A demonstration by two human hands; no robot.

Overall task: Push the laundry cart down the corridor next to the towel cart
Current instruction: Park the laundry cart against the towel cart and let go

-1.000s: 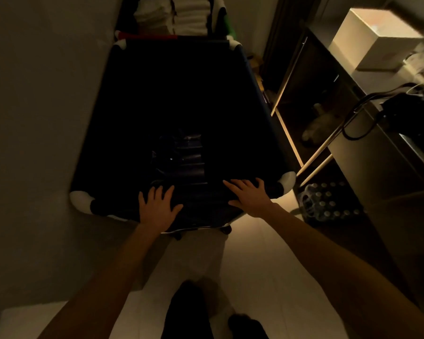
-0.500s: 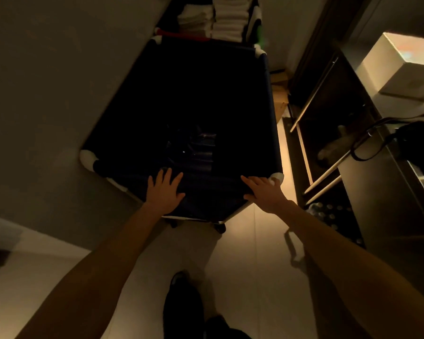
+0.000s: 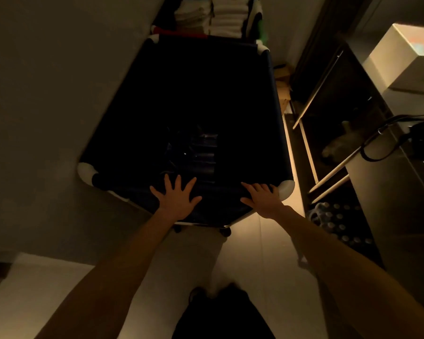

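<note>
I see both hands flat, fingers spread, on the near rim of the cart (image 3: 277,113): left hand (image 3: 175,200) approx mid-rim, right hand (image 3: 263,199) just beside the near-right white corner, palms pressing w/o gripping. The cart's dark fabric bin sits in the corridor betw. the wall (image 3: 47,94) on the left and a shelf unit (image 3: 367,187) on the right. Its far edge is right up against the towel cart (image 3: 218,18) w/ stacked white towels; can't tell if they touch.

towel cart (image 3: 218,18): cut off at top | laundry cart (image 3: 194,94) interior: too dark
</note>
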